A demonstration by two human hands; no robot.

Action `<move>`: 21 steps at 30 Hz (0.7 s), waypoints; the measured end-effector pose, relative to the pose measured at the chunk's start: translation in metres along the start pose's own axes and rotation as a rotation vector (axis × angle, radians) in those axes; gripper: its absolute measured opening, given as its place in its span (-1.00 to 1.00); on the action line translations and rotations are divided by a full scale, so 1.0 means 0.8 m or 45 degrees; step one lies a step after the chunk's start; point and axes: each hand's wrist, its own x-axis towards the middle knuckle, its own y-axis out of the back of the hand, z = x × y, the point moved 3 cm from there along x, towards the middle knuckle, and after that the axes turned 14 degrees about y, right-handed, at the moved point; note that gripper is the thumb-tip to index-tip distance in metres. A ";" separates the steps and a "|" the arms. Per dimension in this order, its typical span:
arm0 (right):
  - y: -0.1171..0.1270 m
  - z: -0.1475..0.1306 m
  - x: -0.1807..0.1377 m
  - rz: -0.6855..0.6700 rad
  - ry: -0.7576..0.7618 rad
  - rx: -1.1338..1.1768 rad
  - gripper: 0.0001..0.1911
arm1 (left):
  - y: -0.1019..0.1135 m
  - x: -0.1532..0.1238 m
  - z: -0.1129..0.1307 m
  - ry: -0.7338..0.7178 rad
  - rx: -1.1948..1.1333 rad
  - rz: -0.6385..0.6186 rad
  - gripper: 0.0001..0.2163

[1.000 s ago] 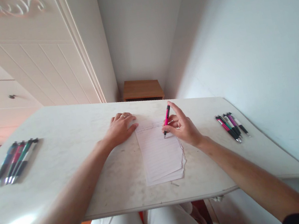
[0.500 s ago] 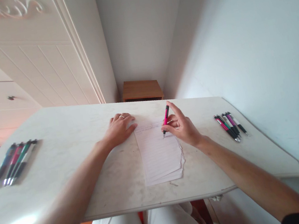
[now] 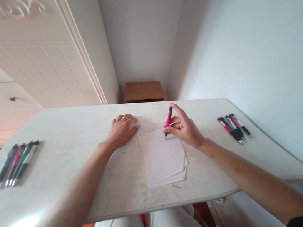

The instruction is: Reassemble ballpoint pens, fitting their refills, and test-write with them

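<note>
A pink and black ballpoint pen point(image 3: 169, 121) is held in my right hand point(image 3: 184, 129), with the index finger up at its top end and the thumb lower on the barrel. Its tip points down at the lined paper point(image 3: 162, 158), just above or touching it; I cannot tell which. Rows of small handwriting run along the paper's top, and its right edge is torn. My left hand point(image 3: 123, 130) rests flat on the table, fingers stretched out, thumb at the paper's upper left corner. A ring sits on one of its fingers.
Several pens point(image 3: 16, 164) lie side by side on the white table point(image 3: 109, 191) at the left, and several more pens point(image 3: 234, 129) at the right. Beyond the far edge stands a small wooden cabinet point(image 3: 144, 90). A white wardrobe point(image 3: 43, 62) and a wall point(image 3: 258, 39) flank the table.
The pen's top end has tilted slightly to the right in my right hand. The view has shifted a little; my left hand stays in place.
</note>
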 end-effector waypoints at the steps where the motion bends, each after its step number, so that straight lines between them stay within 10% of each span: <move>1: 0.000 0.000 -0.001 0.025 -0.001 -0.013 -0.08 | 0.000 0.000 0.000 0.000 0.001 0.001 -0.66; 21: -0.005 -0.006 -0.001 0.034 -0.009 -0.029 -0.11 | 0.002 -0.001 0.002 0.002 0.009 -0.002 -0.64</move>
